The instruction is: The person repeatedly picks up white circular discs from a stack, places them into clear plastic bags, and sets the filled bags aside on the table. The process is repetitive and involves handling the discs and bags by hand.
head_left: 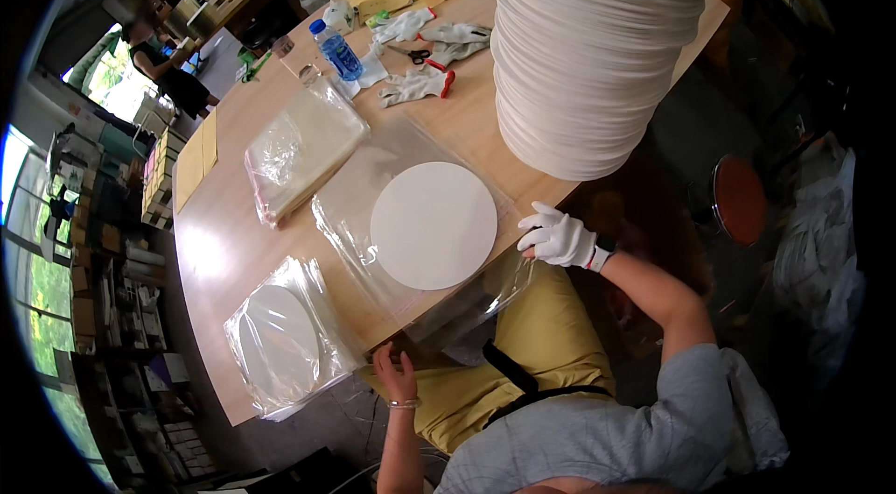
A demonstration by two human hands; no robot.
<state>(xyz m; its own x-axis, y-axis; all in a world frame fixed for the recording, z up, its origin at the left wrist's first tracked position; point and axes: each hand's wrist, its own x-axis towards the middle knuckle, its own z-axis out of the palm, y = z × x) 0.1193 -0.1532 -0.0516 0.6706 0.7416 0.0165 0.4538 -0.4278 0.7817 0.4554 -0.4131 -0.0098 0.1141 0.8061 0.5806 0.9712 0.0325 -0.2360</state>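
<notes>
The desk [210, 251] gives room for flat work, best done well inside its near edge. A tall stack of white discs [588, 64] stands by the right-hand stretch of that edge; it looks slightly uneven, so elbows should stay clear of it. Toward the left side lies a thick pack of clear bags [308, 148], and at the near left corner sits a pile of wrapped discs [280, 340]. One clear bag [350, 247] is spread at the middle of the near edge, creased on its left; smoothing it first should keep the card from snagging. The single white disc [434, 226] lies over it, just in from that edge; whether inside or on top, I cannot tell. The right hand [560, 240], gloved, is at the near edge beside the film, and I cannot tell whether its fingers grip it. The left hand [396, 373], bare, has its fingers loosely curled and released, below the edge; a glove there too would likely spare the white face from marks.
</notes>
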